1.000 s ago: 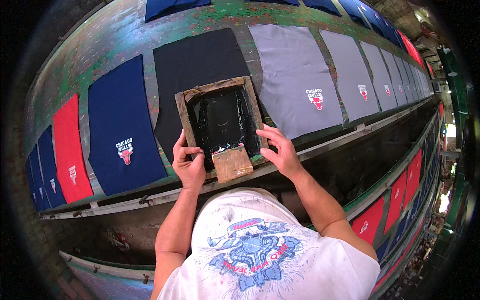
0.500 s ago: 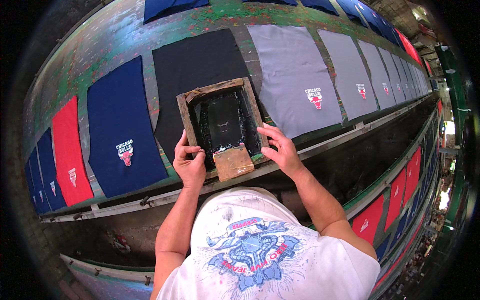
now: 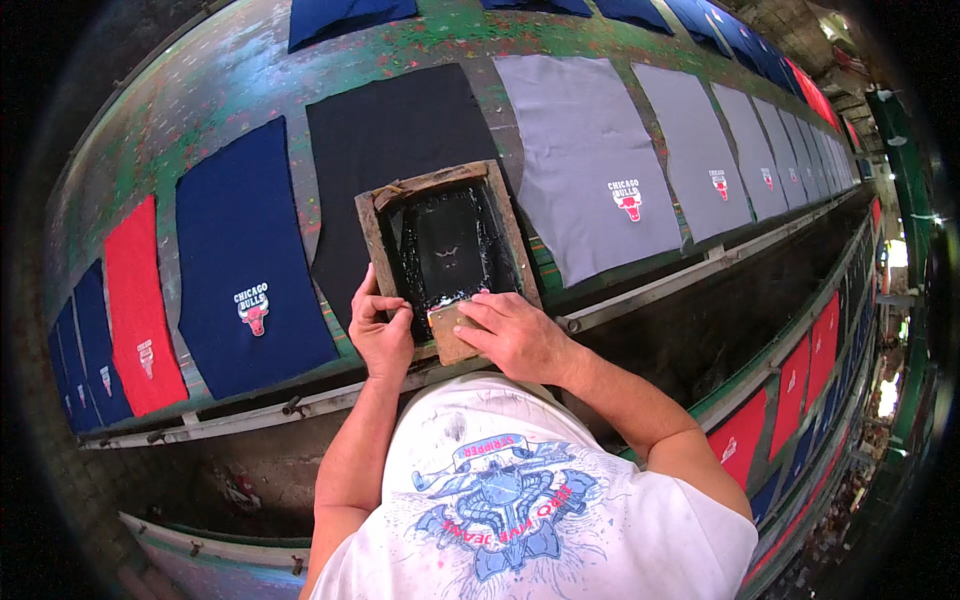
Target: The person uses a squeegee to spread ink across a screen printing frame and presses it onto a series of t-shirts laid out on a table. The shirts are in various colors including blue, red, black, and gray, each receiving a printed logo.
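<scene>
A wooden screen-printing frame [image 3: 510, 225] with a dark, ink-streaked mesh rests on a black fabric panel [image 3: 390, 110] at the table edge. My left hand [image 3: 383, 330] grips the frame's lower left corner, thumb and fingers bent around it. At the frame's lower right, my right hand [image 3: 515, 338] has its fingers on a flat wooden squeegee [image 3: 448, 338], which lies at the bottom of the mesh. Navy [image 3: 250, 200] and gray [image 3: 585, 135] panels with red-and-white printed logos flank the black one.
A long paint-flecked table [image 3: 210, 90] carries more red [image 3: 135, 260] and blue panels, curving away to both sides. A metal rail [image 3: 200, 432] runs along its near edge. Behind it is a dark gap, then another board with red panels [image 3: 740, 440] at lower right.
My right hand has left the frame's right side and moved down and left onto the squeegee. My left hand still holds the frame, which sits slightly lower in view.
</scene>
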`<action>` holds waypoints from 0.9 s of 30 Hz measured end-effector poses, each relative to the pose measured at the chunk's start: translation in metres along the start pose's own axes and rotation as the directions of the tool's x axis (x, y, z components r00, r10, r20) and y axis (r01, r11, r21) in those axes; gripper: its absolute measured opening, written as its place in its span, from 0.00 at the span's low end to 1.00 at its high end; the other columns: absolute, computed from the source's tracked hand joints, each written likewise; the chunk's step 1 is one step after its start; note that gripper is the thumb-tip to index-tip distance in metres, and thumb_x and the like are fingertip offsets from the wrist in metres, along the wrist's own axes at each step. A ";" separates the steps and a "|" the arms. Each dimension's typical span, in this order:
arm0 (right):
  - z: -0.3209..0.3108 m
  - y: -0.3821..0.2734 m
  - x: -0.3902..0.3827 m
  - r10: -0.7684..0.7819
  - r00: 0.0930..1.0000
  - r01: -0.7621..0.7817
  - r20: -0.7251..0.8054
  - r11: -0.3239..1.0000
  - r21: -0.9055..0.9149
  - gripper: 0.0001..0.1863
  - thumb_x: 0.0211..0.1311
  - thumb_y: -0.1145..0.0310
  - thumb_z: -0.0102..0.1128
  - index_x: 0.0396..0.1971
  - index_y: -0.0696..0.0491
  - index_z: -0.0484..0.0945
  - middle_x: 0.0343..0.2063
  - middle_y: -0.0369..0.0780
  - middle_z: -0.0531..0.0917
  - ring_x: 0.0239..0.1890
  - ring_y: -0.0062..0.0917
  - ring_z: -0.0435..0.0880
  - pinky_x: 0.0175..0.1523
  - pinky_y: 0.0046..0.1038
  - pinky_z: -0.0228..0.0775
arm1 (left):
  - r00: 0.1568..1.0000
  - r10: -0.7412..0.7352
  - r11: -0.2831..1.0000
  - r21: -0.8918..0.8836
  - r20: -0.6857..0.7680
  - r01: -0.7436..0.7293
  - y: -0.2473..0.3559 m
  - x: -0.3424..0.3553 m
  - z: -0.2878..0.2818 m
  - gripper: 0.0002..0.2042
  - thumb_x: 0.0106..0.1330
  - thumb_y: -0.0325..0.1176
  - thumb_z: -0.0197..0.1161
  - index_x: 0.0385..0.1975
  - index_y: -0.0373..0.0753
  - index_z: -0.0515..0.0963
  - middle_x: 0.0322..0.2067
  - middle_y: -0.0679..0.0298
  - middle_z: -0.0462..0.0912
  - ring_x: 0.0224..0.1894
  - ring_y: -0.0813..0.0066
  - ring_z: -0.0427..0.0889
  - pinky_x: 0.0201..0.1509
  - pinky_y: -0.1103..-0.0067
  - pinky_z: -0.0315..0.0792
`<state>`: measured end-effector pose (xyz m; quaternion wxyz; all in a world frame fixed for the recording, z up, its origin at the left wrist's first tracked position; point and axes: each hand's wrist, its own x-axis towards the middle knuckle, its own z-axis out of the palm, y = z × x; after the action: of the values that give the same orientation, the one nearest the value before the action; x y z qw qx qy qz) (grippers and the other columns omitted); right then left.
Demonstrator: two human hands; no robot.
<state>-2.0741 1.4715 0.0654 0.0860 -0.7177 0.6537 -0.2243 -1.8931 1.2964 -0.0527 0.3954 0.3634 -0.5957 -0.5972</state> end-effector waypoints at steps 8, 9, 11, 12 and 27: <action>-0.025 0.061 0.056 -0.041 0.998 0.035 0.047 0.993 0.116 0.17 0.59 0.80 0.65 0.49 0.57 0.90 0.41 0.46 0.91 0.48 0.44 0.89 0.58 0.43 0.83 | 0.975 0.167 0.869 0.446 0.147 -0.216 0.025 0.005 -0.008 0.32 0.60 0.21 0.77 0.69 0.37 0.82 0.72 0.49 0.81 0.72 0.47 0.80 0.77 0.58 0.74; -0.025 0.070 0.068 -0.038 0.998 0.031 0.051 0.991 0.130 0.18 0.59 0.82 0.67 0.50 0.57 0.90 0.42 0.46 0.91 0.48 0.44 0.89 0.57 0.43 0.84 | 0.954 0.214 0.780 0.552 0.210 -0.296 0.032 0.006 -0.011 0.31 0.61 0.23 0.77 0.68 0.37 0.83 0.71 0.49 0.81 0.72 0.46 0.79 0.76 0.56 0.73; -0.023 0.084 0.088 -0.012 1.000 0.014 -0.014 0.993 0.114 0.18 0.60 0.84 0.68 0.49 0.56 0.90 0.42 0.45 0.91 0.47 0.45 0.89 0.57 0.44 0.84 | 0.907 0.252 0.548 0.723 0.336 -0.420 0.047 0.009 -0.017 0.29 0.64 0.27 0.78 0.67 0.38 0.84 0.70 0.49 0.82 0.73 0.43 0.77 0.76 0.53 0.71; -0.020 0.091 0.098 0.002 0.999 0.002 -0.051 0.997 0.081 0.18 0.61 0.83 0.65 0.50 0.55 0.90 0.42 0.45 0.91 0.47 0.45 0.89 0.57 0.44 0.83 | 0.903 0.241 0.501 0.751 0.355 -0.429 0.053 0.010 -0.017 0.26 0.68 0.33 0.76 0.67 0.39 0.84 0.68 0.50 0.83 0.75 0.41 0.74 0.77 0.50 0.67; 0.012 0.029 0.028 0.005 0.994 -0.011 -0.105 0.998 -0.055 0.20 0.61 0.76 0.67 0.53 0.51 0.92 0.50 0.40 0.91 0.53 0.38 0.89 0.61 0.42 0.81 | 0.879 0.247 0.379 0.794 0.408 -0.475 0.067 0.023 -0.011 0.17 0.73 0.30 0.71 0.60 0.39 0.87 0.63 0.52 0.85 0.71 0.45 0.78 0.79 0.48 0.64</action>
<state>-2.0938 1.4379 0.0486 0.0323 -0.7042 0.6663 -0.2432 -1.8900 1.2726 0.0150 0.2041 0.3046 -0.9198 -0.1401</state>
